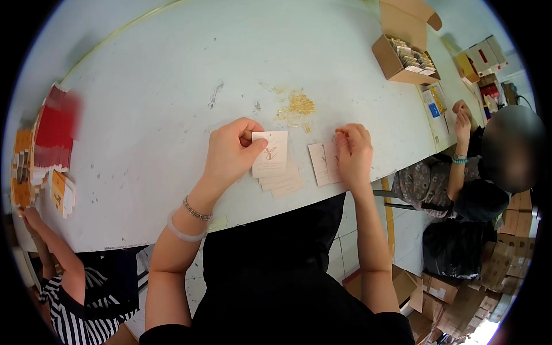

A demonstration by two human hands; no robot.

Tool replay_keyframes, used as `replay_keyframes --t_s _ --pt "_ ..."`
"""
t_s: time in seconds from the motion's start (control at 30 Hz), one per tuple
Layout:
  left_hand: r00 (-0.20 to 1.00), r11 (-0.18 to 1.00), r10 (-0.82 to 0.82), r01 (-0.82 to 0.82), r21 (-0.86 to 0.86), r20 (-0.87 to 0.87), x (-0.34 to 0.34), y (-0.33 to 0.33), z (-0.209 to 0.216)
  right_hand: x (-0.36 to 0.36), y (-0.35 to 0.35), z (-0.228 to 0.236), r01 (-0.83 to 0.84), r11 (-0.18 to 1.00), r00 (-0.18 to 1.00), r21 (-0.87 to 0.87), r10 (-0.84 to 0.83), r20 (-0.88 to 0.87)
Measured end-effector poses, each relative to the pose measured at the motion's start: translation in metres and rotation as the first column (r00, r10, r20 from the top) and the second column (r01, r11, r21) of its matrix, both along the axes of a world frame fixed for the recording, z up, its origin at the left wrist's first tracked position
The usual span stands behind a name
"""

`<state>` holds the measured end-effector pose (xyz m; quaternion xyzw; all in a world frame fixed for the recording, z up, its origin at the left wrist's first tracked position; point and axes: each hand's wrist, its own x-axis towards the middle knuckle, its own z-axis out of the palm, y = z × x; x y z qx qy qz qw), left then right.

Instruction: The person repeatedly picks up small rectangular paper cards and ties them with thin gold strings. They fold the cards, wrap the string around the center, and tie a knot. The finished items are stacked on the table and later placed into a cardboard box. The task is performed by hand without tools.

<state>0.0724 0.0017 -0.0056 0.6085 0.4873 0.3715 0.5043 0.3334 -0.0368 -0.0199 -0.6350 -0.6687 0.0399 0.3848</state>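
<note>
Head cam: I see L hand (pixel 232 150) pinching white card (pixel 272 159), long axis fore-aft; R hand (pixel 356 154) on paired cards (pixel 321 165), can't tell if pinching; gold pins (pixel 301 104) lie beyond, btwn hands.

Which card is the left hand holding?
The uppermost left card, its left edge in the left hand; other cards are beneath it or at the right hand.

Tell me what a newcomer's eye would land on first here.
Probably the pale card pinched in the left hand, near the middle of the view. Beyond it, slightly right, lies a heap of small gold-coloured pieces. On the table at far left, a bright red stack stands out.
</note>
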Motion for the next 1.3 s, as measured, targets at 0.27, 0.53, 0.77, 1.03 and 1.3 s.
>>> replay_keyframes --t_s 0.27,0.53,0.77,1.03,1.3 --pt "0.999 1.0 -0.008 0.008 -0.001 -0.043 -0.005 -0.002 0.001 -0.023 0.038 0.03 -0.281 0.893 0.959 -0.352 0.274 -0.072" --pt "0.991 0.993 0.005 0.011 0.115 -0.135 -0.002 -0.002 -0.007 -0.008 0.057 0.025 -0.348 0.811 0.932 -0.471 0.353 -0.082" --pt "0.994 0.861 0.111 -0.087 0.501 -0.019 0.001 -0.001 0.004 -0.035 0.046 0.059 -0.387 0.835 0.917 -0.392 0.304 -0.258" --pt "0.983 0.719 0.185 -0.142 0.68 0.01 -0.024 -0.001 0.039 -0.111 0.039 0.089 -0.547 0.829 0.807 -0.115 0.486 -0.336" --pt "0.956 0.909 0.191 -0.258 0.327 0.223 -0.058 -0.018 0.044 -0.161 0.033 0.088 -0.655 0.727 0.743 0.205 0.572 0.348"
